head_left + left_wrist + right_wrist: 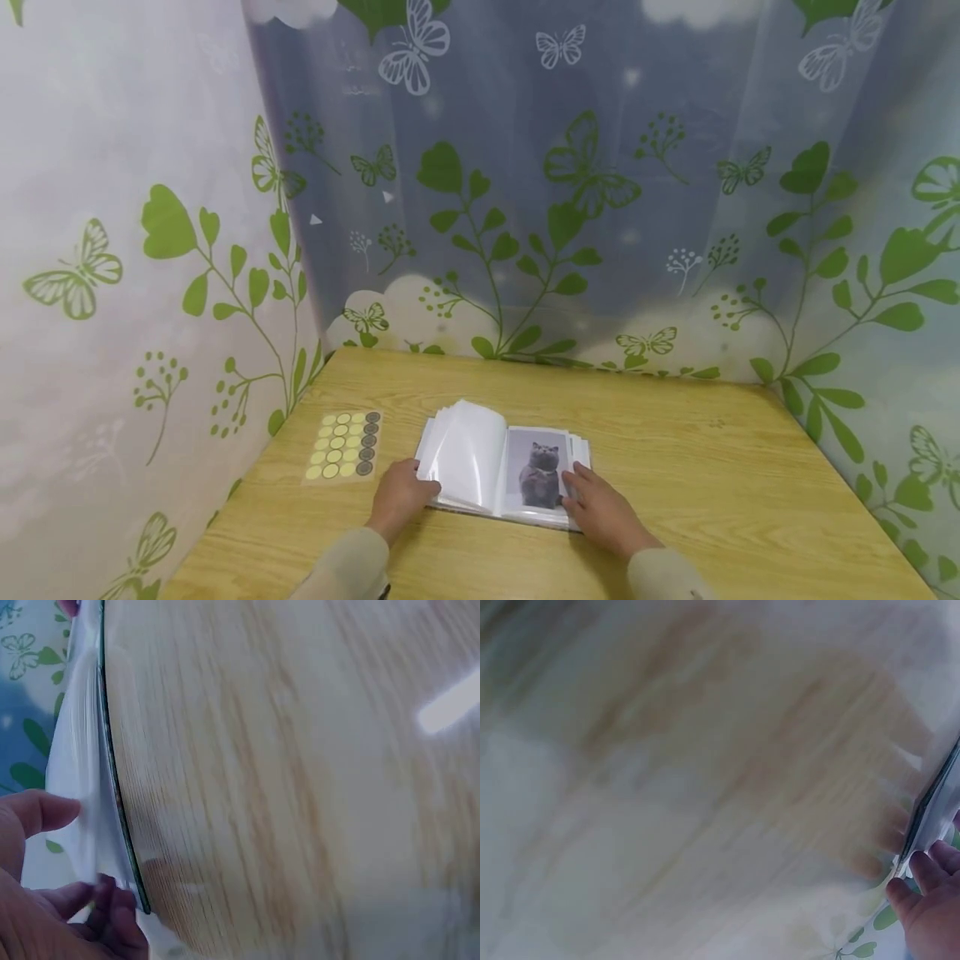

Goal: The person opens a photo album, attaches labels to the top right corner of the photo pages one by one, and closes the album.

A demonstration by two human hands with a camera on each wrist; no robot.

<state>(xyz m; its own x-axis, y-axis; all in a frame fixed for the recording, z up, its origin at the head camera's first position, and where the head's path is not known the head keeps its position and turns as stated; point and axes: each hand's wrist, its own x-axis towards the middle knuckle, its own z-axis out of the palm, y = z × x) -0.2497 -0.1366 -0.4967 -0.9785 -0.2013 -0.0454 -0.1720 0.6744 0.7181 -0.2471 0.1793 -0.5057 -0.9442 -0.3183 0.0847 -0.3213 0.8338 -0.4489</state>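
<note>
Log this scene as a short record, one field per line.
Surface: wood-grain table
Main item: album, lying open
Left page: glossy white, glare showing
Right side: gray cat photo
Left hand: holds the album's left edge
Right hand: touches the album's right edge
Left of album: sheet of yellow and dark discs
Backdrop: curtain with leaf and butterfly print

Free tabletop (540, 387) between album (468, 458) and back curtain (517, 183), dotted sheet (343, 447) leftward.

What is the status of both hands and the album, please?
Left hand grips album by left side; right hand touches right side. Album open, cat picture showing. No obstruction seen.
</note>
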